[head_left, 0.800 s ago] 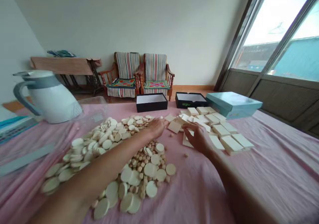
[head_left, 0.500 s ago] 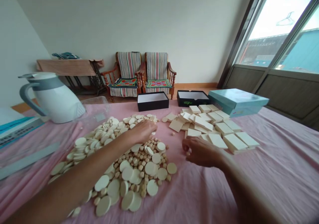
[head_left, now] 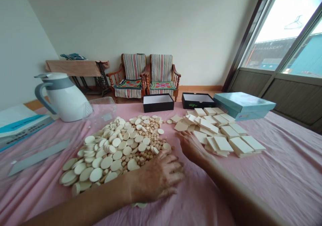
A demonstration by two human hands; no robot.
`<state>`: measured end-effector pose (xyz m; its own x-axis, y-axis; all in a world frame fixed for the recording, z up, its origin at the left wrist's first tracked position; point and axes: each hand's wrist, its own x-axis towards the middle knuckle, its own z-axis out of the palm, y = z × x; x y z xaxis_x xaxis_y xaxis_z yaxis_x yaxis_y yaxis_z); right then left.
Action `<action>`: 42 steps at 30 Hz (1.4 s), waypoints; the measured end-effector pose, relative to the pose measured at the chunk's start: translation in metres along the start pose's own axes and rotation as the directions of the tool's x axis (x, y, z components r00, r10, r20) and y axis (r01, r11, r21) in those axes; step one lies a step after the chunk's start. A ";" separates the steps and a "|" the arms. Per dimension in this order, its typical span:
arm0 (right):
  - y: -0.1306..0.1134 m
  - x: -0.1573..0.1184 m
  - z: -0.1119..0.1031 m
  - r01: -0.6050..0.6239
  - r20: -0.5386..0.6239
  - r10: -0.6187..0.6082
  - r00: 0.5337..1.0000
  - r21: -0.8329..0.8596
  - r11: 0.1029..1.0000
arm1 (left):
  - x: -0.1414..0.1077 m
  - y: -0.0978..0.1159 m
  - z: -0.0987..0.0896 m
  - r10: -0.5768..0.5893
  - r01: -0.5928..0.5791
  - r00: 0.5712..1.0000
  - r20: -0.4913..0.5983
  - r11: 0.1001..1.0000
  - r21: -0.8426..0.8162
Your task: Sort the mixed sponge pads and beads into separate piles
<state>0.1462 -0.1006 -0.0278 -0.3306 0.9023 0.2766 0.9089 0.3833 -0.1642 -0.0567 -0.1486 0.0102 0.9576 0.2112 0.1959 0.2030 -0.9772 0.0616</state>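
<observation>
My left hand [head_left: 161,175] lies palm down with its fingers spread, slightly blurred, over the near right edge of a heap of pale wooden discs [head_left: 107,162]. Small wooden cubes [head_left: 141,159] are mixed in beside the discs, just beyond that hand. My right hand [head_left: 190,144] rests on the pink cloth with its fingers extended, at the left side of a pile of square wooden tiles [head_left: 221,144]. Nothing shows held in either hand. What lies beneath my left palm is hidden.
Two black open boxes [head_left: 158,103] [head_left: 197,100] and a light blue box [head_left: 244,103] stand at the far edge of the pink-covered table [head_left: 198,199]. At the left are a white jug [head_left: 65,98], a clear plastic container [head_left: 102,108] and a blue-and-white package [head_left: 22,128].
My left hand has come nearer and to the right, its fingers now spread. My right hand has opened from a curled shape and moved slightly forward. The view has shifted a little.
</observation>
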 end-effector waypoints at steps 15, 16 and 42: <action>-0.019 -0.003 0.013 0.221 -0.183 -0.145 0.972 0.522 0.824 | -0.001 -0.015 0.017 -0.190 0.204 0.978 -0.090 0.960 0.193; -0.017 -0.003 0.012 0.213 -0.191 -0.130 0.973 0.515 0.830 | -0.001 -0.016 0.017 -0.216 0.234 0.971 -0.106 0.952 0.198; 0.141 0.006 -0.062 -0.263 0.058 0.259 0.964 0.072 0.962 | -0.100 -0.037 -0.001 -0.434 0.536 0.670 -0.602 0.844 -0.011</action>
<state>0.2879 -0.0534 0.0095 -0.0980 0.9807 0.1690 0.9432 0.1457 -0.2986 -0.1598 -0.1337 -0.0104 0.4307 0.5774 0.6936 0.6827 -0.7111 0.1680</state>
